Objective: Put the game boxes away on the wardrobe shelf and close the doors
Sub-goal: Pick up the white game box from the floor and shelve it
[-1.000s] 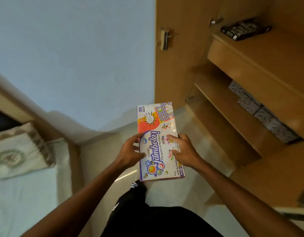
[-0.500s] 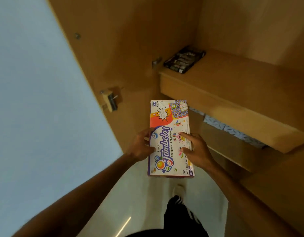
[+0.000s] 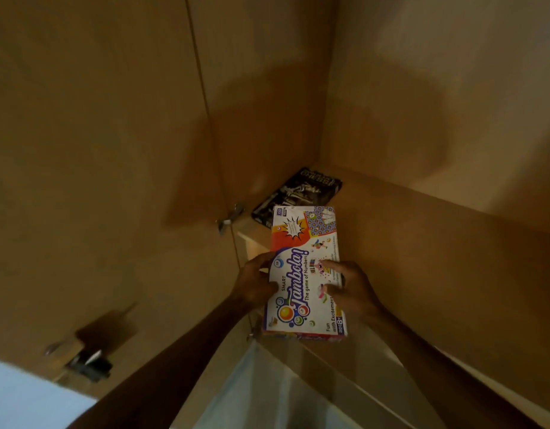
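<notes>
Over the wardrobe shelf [image 3: 422, 243], left hand [image 3: 255, 286] and right hand [image 3: 351, 289] clasp the game box [image 3: 301, 274] between them.

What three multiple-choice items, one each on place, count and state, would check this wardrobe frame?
1. Where is the black box?
A. on the shelf, in the left back corner
B. on the floor
C. in the left hand

2. How many hands hold the Tambola box?
A. none
B. one
C. two

3. What state is the Tambola box in?
A. lying flat on the shelf, let go
B. held in the air near the shelf's front edge
C. opened, lid off

Answers: 1 A, it lies by the side wall; 2 C, the left hand and right hand grip its long sides; 3 B, both hands grip it, closed.
</notes>
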A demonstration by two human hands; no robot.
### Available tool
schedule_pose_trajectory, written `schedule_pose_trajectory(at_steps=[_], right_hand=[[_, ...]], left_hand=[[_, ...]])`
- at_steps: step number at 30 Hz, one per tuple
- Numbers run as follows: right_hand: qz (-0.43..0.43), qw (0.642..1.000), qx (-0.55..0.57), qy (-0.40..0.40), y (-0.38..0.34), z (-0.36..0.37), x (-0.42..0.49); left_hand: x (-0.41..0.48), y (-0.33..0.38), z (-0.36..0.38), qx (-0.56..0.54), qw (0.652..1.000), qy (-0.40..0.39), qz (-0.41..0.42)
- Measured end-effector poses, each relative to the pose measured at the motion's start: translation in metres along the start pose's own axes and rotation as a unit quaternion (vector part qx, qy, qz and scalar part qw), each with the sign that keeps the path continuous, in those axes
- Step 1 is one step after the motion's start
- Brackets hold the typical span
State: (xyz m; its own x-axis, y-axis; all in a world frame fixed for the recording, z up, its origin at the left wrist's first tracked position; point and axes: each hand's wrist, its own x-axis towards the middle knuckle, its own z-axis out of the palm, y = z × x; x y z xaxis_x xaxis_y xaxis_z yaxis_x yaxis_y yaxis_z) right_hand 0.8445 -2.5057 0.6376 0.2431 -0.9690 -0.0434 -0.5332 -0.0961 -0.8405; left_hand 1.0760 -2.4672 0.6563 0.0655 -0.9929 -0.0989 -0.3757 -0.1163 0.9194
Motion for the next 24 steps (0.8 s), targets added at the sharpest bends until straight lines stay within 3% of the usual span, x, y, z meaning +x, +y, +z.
schedule_pose_trajectory(at_steps=[6, 9, 11, 13, 17, 20, 24], right_hand=[[0.016, 0.999, 0.027, 0.011, 0.000, -0.017, 0.111], [0.006, 0.999, 0.004, 0.041, -0.001, -0.028, 0.158], [0.008, 0.998, -0.019, 0.056, 0.000, -0.032, 0.183], [0.009, 0.997, -0.039, 0.065, 0.002, -0.033, 0.201], [-0.014, 0.997, -0.029, 0.066, 0.003, -0.029, 0.217], [-0.031, 0.997, -0.017, 0.062, -0.003, -0.025, 0.220], [-0.057, 0.998, 0.015, -0.011, -0.007, -0.017, 0.215]], left_hand=[[0.119, 0.021, -0.008, 0.027, 1.000, -0.015, -0.008], [0.163, 0.032, -0.019, -0.019, 0.993, -0.110, -0.048], [0.182, 0.037, -0.029, 0.030, 0.978, -0.202, -0.049], [0.196, 0.039, -0.035, 0.111, 0.966, -0.233, -0.027], [0.218, 0.036, -0.048, 0.198, 0.969, -0.139, 0.038], [0.216, 0.031, -0.055, 0.307, 0.941, -0.032, 0.137], [0.197, 0.024, -0.043, 0.360, 0.919, 0.052, 0.153]])
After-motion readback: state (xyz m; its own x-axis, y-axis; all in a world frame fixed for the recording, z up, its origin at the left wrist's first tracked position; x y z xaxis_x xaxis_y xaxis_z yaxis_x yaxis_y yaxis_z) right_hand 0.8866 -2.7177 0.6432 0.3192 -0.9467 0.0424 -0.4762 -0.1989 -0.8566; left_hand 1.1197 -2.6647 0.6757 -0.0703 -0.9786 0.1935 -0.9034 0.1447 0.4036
